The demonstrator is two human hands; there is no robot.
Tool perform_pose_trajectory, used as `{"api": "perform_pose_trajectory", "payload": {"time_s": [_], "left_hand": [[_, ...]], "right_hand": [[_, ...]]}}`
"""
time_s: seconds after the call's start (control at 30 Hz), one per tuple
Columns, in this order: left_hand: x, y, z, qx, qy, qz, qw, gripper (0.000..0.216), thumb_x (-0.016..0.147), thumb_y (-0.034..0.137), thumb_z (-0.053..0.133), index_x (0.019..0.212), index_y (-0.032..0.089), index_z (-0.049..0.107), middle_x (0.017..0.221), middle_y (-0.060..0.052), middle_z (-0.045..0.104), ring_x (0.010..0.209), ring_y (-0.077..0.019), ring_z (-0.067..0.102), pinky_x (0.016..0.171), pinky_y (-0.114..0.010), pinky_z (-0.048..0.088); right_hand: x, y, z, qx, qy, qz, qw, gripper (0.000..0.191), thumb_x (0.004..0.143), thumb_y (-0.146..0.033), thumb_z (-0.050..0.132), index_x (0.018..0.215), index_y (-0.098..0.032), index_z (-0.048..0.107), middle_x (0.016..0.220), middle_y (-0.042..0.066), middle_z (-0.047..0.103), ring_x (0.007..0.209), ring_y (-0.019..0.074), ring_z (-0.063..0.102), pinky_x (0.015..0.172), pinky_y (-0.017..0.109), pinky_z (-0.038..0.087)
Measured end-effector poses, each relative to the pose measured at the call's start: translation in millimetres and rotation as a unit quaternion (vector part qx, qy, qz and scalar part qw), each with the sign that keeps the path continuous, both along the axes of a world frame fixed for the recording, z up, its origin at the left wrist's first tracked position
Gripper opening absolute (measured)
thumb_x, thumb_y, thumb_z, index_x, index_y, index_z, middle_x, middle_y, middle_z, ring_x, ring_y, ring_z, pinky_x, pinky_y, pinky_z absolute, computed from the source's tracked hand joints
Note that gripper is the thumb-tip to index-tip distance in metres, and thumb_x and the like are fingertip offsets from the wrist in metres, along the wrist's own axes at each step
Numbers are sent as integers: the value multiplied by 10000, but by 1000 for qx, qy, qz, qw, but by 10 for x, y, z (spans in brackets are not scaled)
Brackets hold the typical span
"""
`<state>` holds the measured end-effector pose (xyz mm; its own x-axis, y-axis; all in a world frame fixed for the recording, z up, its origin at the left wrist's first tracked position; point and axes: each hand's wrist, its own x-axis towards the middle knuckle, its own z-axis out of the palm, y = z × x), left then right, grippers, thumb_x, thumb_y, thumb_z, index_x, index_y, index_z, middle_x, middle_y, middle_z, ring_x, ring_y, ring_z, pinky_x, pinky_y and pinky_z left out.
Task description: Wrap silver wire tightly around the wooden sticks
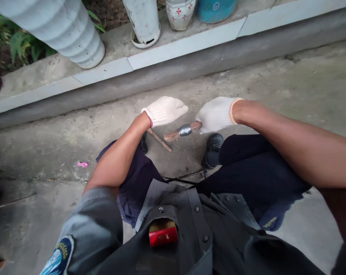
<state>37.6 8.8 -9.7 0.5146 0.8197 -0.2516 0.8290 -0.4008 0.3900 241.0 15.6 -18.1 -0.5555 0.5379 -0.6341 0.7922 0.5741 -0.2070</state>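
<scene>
My right hand [217, 114], in a white knit glove, is closed round one end of a wooden stick [173, 136]. Silvery wire [185, 130] is wound in a tight coil round the stick's middle. Just to the left, my left hand [166, 110] wears the same kind of glove, its fingers pressed together. What it pinches, if anything, is too small to make out. Below it a thin wooden strip [160, 140] slants down; whether it lies on the ground or touches the hand I cannot tell. A gap separates the two hands.
A tiled ledge [187, 51] runs across the far side, bearing a ribbed white planter [61, 30], a white pot [144, 21], a flowered pot [180, 13] and a blue pot [215, 9]. A pink object [82, 164] lies on the concrete floor [55, 143].
</scene>
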Motion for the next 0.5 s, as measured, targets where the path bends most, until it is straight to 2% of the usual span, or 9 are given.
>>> {"api": "perform_pose_trajectory", "payload": {"time_s": [0.13, 0.23, 0.37, 0.5], "left_hand": [[31, -35, -42, -7, 17, -7, 1000, 430, 945, 406, 435, 791, 163, 754, 674, -73, 655, 718, -196, 598, 650, -311, 367], [39, -47, -36, -26, 0, 1, 1000, 443, 957, 419, 420, 839, 161, 760, 709, -68, 675, 696, -181, 593, 653, -304, 381], [35, -49, -7, -50, -24, 20, 998, 428, 956, 420, 424, 842, 173, 754, 702, -52, 687, 638, -159, 575, 646, -291, 404], [2, -32, -29, -81, -51, 34, 995, 413, 955, 420, 441, 863, 166, 753, 700, -53, 698, 655, -161, 598, 671, -268, 443]], "right_hand": [[28, 205, -49, 110, -39, -86, 989, 439, 888, -506, 581, 840, -92, 717, 896, 198, 704, 917, 335, 667, 812, 456, 455], [78, 348, 32, 139, -18, -136, 981, 493, 903, -541, 543, 983, -88, 722, 959, 221, 700, 923, 343, 658, 810, 457, 448], [126, 366, 220, 135, 46, -142, 979, 532, 877, -631, 559, 961, -125, 700, 827, 156, 681, 804, 273, 640, 730, 387, 434], [168, 230, 392, 48, 140, -176, 973, 532, 860, -705, 559, 907, -183, 646, 660, 56, 626, 592, 174, 571, 590, 315, 411]]}}
